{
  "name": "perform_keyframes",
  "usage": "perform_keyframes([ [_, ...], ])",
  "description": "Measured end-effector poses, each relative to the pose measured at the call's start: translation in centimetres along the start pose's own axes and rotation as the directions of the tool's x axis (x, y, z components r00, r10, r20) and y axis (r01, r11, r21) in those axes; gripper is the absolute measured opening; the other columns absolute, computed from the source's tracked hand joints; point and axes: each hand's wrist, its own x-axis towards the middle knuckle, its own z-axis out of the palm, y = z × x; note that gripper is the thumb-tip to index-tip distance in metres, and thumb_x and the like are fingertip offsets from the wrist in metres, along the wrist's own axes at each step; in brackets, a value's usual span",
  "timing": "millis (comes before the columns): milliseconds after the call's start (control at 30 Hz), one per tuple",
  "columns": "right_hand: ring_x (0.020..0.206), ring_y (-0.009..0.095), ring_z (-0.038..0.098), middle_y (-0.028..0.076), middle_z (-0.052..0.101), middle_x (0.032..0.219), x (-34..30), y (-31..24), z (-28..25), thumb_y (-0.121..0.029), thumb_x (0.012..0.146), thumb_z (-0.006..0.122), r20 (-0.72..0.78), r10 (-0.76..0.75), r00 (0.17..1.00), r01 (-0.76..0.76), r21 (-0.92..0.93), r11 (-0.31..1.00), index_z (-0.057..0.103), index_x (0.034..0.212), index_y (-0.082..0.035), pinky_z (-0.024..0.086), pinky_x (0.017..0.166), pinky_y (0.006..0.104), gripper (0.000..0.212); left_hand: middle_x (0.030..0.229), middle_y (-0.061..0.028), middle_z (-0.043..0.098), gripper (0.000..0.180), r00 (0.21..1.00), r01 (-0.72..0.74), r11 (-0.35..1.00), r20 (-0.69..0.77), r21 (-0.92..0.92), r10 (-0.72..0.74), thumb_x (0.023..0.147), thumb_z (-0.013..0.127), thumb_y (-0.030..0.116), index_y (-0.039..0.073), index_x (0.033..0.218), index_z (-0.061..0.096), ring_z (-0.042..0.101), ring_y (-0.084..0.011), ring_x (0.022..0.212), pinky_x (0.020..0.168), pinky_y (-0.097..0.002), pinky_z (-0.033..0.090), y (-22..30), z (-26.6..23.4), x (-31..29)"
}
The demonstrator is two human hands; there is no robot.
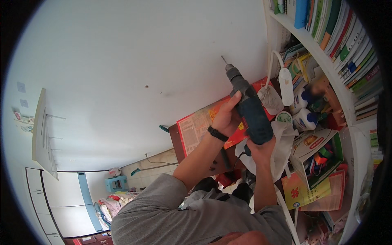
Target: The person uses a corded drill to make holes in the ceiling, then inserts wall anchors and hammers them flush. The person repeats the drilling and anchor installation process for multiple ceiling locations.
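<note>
Drill: I see a dark blue power drill (250, 108) held up at the white wall (122, 61), its bit (223, 60) pointing to 11 o'clock, tip at or just off the surface; which, I cannot tell.
Progress: one small hole (146, 86) already shows at the drill's 9 o'clock; I judge this hole barely begun.
Left grip: left hand (226, 116) wrapped shut along the drill's body.
Right grip: right hand (261, 147) closed around the handle from below.
Surroundings: bookshelf (322, 57) at 3 o'clock, white bottles (304, 110) beneath.

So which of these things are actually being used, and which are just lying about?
In use: power drill, held by the left hand and right hand; drill bit; white wall.

Lying about: bookshelf books, white bottles, power strip, red flat box.
</note>
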Motion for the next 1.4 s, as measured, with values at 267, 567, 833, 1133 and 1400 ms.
perform_keyframes([
  [267,0.095,0.015,0.067,0.008,0.071,0.105,0.0,0.4,-0.3,0.002,0.07,0.074,-0.003,0.035,0.999,-0.035,-0.052,0.998,0.061,0.122,0.003,0.053,0.087,0.03,0.054,0.126,-0.0041,0.068,0.048,1.0,-0.007,1.0,-0.018,0.017,0.007,0.1,0.064,0.044,0.012,0.136,0.058,0.063,-0.0208,0.117,0.104,-0.0408,0.046,0.0,0.1,0.0],
  [567,0.093,0.015,0.067,0.009,0.071,0.104,0.1,0.6,-0.5,0.001,0.069,0.073,0.013,0.042,0.999,-0.042,-0.006,0.999,0.061,0.122,0.003,0.053,0.086,0.0305,0.055,0.126,-0.0038,0.068,0.049,1.0,0.012,1.0,-0.026,0.021,-0.011,0.099,0.066,0.043,0.012,0.136,0.059,0.064,-0.0205,0.116,0.104,-0.0405,0.046,0.0,0.0,0.1],
  [833,0.091,0.015,0.069,0.009,0.072,0.101,0.2,0.8,-0.6,0.003,0.07,0.07,0.032,0.044,0.999,-0.044,0.005,0.999,0.06,0.124,0.003,0.054,0.085,0.0301,0.055,0.124,-0.0043,0.068,0.049,0.999,-0.005,1.0,-0.049,0.006,0.005,0.098,0.069,0.041,0.009,0.134,0.057,0.064,-0.0192,0.115,0.105,-0.0377,0.046,0.2,0.8,-0.2],
  [1133,0.093,0.016,0.069,0.01,0.072,0.104,0.2,1.2,-0.7,0.003,0.07,0.071,0.037,0.033,0.999,-0.033,-0.008,0.999,0.06,0.125,0.004,0.054,0.086,0.0311,0.056,0.127,-0.0046,0.067,0.049,0.999,-0.018,0.998,-0.035,0.056,0.02,0.099,0.067,0.043,0.011,0.135,0.058,0.062,-0.0218,0.118,0.105,-0.0423,0.045,0.1,0.2,0.1],
  [1400,0.1,0.016,0.067,0.011,0.07,0.11,0.4,1.7,-1.2,0.0,0.07,0.074,0.017,0.024,1.0,-0.022,-0.073,0.997,0.061,0.125,0.004,0.052,0.091,0.0313,0.057,0.129,-0.0058,0.066,0.051,1.0,0.011,0.999,-0.026,0.034,-0.01,0.099,0.067,0.041,0.01,0.137,0.057,0.062,-0.0223,0.119,0.106,-0.0424,0.045,-0.3,-0.3,0.4],
])
